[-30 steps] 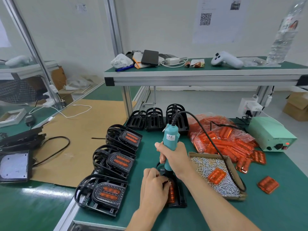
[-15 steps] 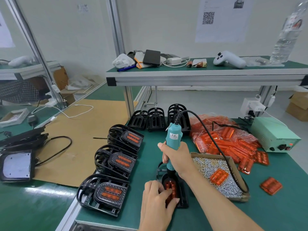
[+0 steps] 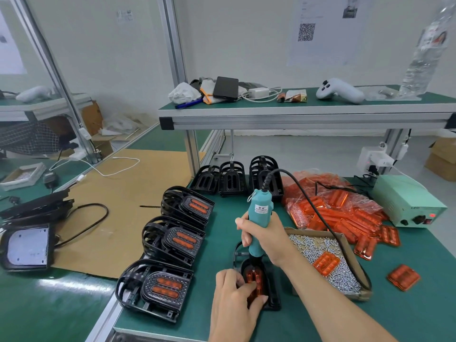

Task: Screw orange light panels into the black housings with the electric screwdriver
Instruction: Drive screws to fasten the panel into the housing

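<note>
Three finished black housings (image 3: 158, 290) with orange panels fitted sit in a column at lower left of centre on the green workbench (image 3: 407, 314), each just beside the next. At lower centre of the frame the right hand (image 3: 265, 239) is wrapped around the teal electric screwdriver (image 3: 259, 223), held upright with its bit down on the far end of the orange light panel (image 3: 255, 282) seated in the black housing (image 3: 272, 296) being worked on. The left hand (image 3: 237, 297) lies over the near left part of that housing, fingers curled, fingertips pressing on the panel. Just right of the screwdriver hand, a cardboard tray (image 3: 350, 253) holds a heap of small silver screws (image 3: 345, 275) with one loose orange panel (image 3: 326, 263) on top. Further right and up, a clear bag of orange panels (image 3: 328, 211) spills onto the bench, beside a pale green power supply (image 3: 407, 201). Three empty housings (image 3: 230, 177) stand in a row at centre, below the upper shelf (image 3: 296, 112)
</note>
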Demonstrator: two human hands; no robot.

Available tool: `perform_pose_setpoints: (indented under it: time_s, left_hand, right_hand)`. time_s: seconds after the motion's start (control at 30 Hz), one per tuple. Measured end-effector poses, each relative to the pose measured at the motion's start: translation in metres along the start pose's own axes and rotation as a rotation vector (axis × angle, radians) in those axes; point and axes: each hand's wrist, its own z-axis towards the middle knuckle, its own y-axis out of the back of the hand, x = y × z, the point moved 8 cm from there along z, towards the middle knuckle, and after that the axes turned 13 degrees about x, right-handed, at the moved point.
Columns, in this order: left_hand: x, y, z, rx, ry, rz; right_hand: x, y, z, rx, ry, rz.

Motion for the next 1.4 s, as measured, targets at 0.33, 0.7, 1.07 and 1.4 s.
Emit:
perform_pose_setpoints:
  time_s: [0.33, 0.7, 1.07, 1.4]
  left_hand:
    - [0.003, 0.009, 0.006, -0.090, 0.096, -0.063]
    - [-0.090, -0.031, 0.089, 0.251, -0.098, 0.128]
    - [-0.095, -0.076, 0.116, 0.516, 0.010, 0.508]
    - [-0.063, -0.028, 0.082, 0.231, 0.158, -0.535]
  right_hand:
    - [0.048, 0.040, -0.027, -0.184, 0.228, 0.572]
    - [0.005, 0.111, -0.080, -0.464, 0.331, 1.138]
    - [0.003, 0.111, -0.086, -0.508, 0.307, 1.133]
    - [0.002, 0.107, -0.085, -0.520, 0.306, 1.154]
